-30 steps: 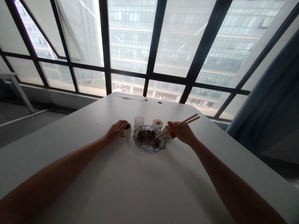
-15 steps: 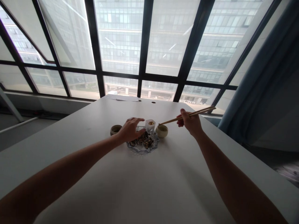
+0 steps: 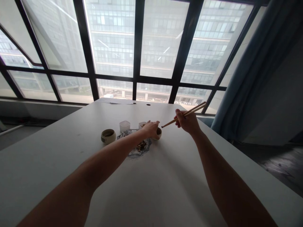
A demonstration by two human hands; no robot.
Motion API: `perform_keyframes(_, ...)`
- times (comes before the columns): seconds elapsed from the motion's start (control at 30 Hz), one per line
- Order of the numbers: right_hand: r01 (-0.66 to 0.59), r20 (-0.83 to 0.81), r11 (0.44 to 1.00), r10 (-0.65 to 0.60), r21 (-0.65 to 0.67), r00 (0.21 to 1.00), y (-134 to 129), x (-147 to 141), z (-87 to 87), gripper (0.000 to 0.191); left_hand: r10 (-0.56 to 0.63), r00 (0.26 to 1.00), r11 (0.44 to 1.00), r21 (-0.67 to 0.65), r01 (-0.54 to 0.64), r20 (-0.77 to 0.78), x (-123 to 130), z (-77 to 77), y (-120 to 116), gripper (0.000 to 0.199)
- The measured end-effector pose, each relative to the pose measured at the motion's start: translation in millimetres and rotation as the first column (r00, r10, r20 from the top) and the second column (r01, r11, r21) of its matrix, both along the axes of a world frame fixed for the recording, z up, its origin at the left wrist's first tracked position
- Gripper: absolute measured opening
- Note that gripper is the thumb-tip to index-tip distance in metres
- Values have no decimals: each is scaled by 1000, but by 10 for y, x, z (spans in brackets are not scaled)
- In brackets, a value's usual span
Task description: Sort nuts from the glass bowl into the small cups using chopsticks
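Note:
My left hand (image 3: 151, 128) reaches across a clear, crinkled-looking dish (image 3: 136, 155) and is closed around the rim and side of a small beige cup (image 3: 159, 135). That cup seems tipped a little to the right. In my right hand (image 3: 187, 121) is a pair of wooden chopsticks (image 3: 194, 109), slanting down to the left. Their tips are close together just right of the cup, with a tiny dark bit at the end. Dark striped seeds (image 3: 141, 145), probably sunflower seeds, lie in the dish, partly hidden by my left forearm.
Left of the dish stands a second beige cup (image 3: 108, 138) with dark markings. Behind the dish are a small translucent container (image 3: 124, 126) and another white container (image 3: 141, 124), partly covered by my hand. Paper sheets (image 3: 115, 101) lie at the white table's far edge, before the windows.
My left hand has moved right, from above the dish onto the right-hand cup. The chopstick tips have come away from that cup's rim to its right. The view has shifted slightly right.

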State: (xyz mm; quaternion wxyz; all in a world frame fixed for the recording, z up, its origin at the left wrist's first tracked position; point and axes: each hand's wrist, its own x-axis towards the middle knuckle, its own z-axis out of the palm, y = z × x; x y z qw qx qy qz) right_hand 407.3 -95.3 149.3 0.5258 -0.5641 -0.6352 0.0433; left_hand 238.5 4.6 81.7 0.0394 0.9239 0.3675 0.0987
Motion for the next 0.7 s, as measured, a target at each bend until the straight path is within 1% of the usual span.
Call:
perform_keyframes(0.1, -67, 42, 997, 69, -42, 997, 14, -2, -32, 67, -61, 997, 998, 26, 59, 56, -36, -30, -21, 106)
perform_keyframes(0.23, -159, 130, 980, 175, -122, 976, 42, -8, -82, 68, -151, 986, 987, 74, 145, 68, -48, -63, -27, 110)
perform_keyframes(0.33, -187, 192, 967, 220, -175, 957, 63, -5, -106, 67, -149, 986, 986, 81, 143, 74, -52, -73, -3, 109)
perform_keyframes(0.5, -189, 217, 955, 240, -230, 946, 70, 4, -112, 66, -151, 982, 988, 38, 148, 114, -71, -99, 79, 104)
perform_keyframes(0.53, -182, 203, 961, 224, -208, 953, 67, 3, -107, 66, -148, 982, 989, 25, 146, 115, -73, -105, 98, 102)
perform_keyframes(0.6, -140, 152, 983, 157, -115, 976, 57, -7, -93, 67, -132, 986, 991, -2, 133, 100, -82, -104, 135, 98)
perform_keyframes(0.67, -84, 76, 996, 85, -6, 994, 44, -31, -76, 68, -121, 990, 992, -23, 123, 74, -119, -73, 168, 91)
perform_keyframes(0.7, -69, 40, 997, 67, 32, 997, 37, -53, -70, 67, -123, 990, 992, -29, 125, 62, -158, -42, 181, 87)
